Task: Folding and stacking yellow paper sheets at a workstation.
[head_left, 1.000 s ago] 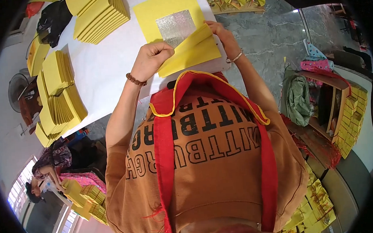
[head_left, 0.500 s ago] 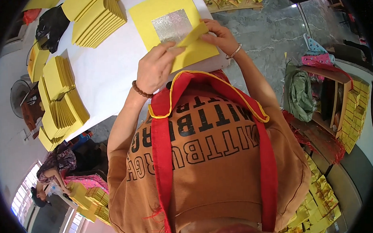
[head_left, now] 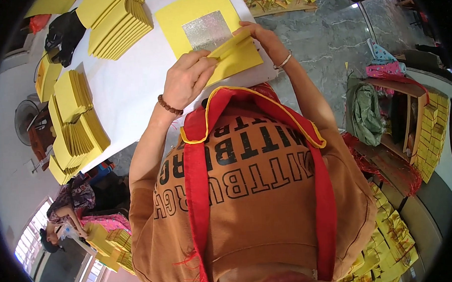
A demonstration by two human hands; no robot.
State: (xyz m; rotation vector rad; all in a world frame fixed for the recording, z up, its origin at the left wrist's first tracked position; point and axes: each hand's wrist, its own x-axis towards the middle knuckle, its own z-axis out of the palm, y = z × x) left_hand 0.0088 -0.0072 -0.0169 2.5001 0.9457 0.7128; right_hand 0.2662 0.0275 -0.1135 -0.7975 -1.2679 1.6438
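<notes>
A yellow paper sheet (head_left: 180,17) with a silver foil square (head_left: 208,28) lies on the white table (head_left: 133,84) in front of me. Its near part is folded up into a narrow yellow flap (head_left: 235,55). My left hand (head_left: 185,80), with a brown bead bracelet at the wrist, presses its fingers on the left end of the folded flap. My right hand (head_left: 262,38), with a thin bangle at the wrist, grips the flap's right end from above. Both hands hold the same folded paper.
Stacks of folded yellow papers (head_left: 117,22) stand at the table's far side, and more fanned stacks (head_left: 74,122) lie along its left edge. A black bag (head_left: 62,34) sits far left. Another person (head_left: 63,218) sits low left. Shelves with yellow paper bundles (head_left: 432,132) stand at right.
The fold has been drawn narrower and tighter. My left hand slid right along the flap toward the foil square, and my right hand stayed on the flap's right end.
</notes>
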